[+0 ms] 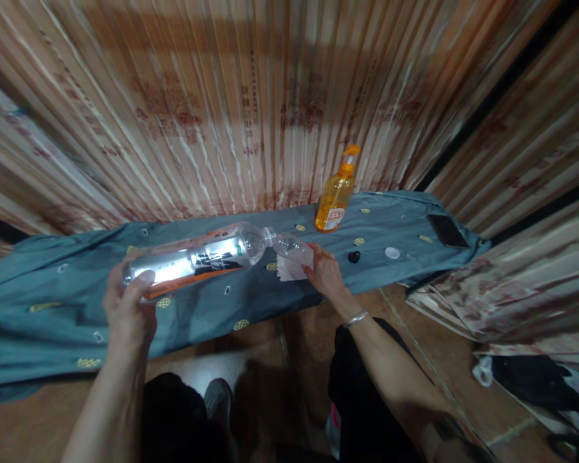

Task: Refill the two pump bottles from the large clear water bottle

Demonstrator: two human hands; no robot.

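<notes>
My left hand (131, 305) is wrapped round the base of a large clear bottle (197, 260) with a silver, black and orange label. The bottle lies tilted on its side above the green cloth, its neck pointing right. At its mouth is the narrow end of a small clear plastic bottle or container (292, 245). My right hand (324, 273) grips the wide end of that small container with closed fingers. A white paper-like piece (289, 268) shows just beneath it; whether my fingers also touch it is unclear.
The green patterned cloth (193, 334) covers a long narrow table. An orange pump bottle (335, 199) stands at the back. To the right lie a small black cap (354, 257), a white disc (392, 253) and a dark phone (447, 231). Pleated curtains (212, 109) hang behind.
</notes>
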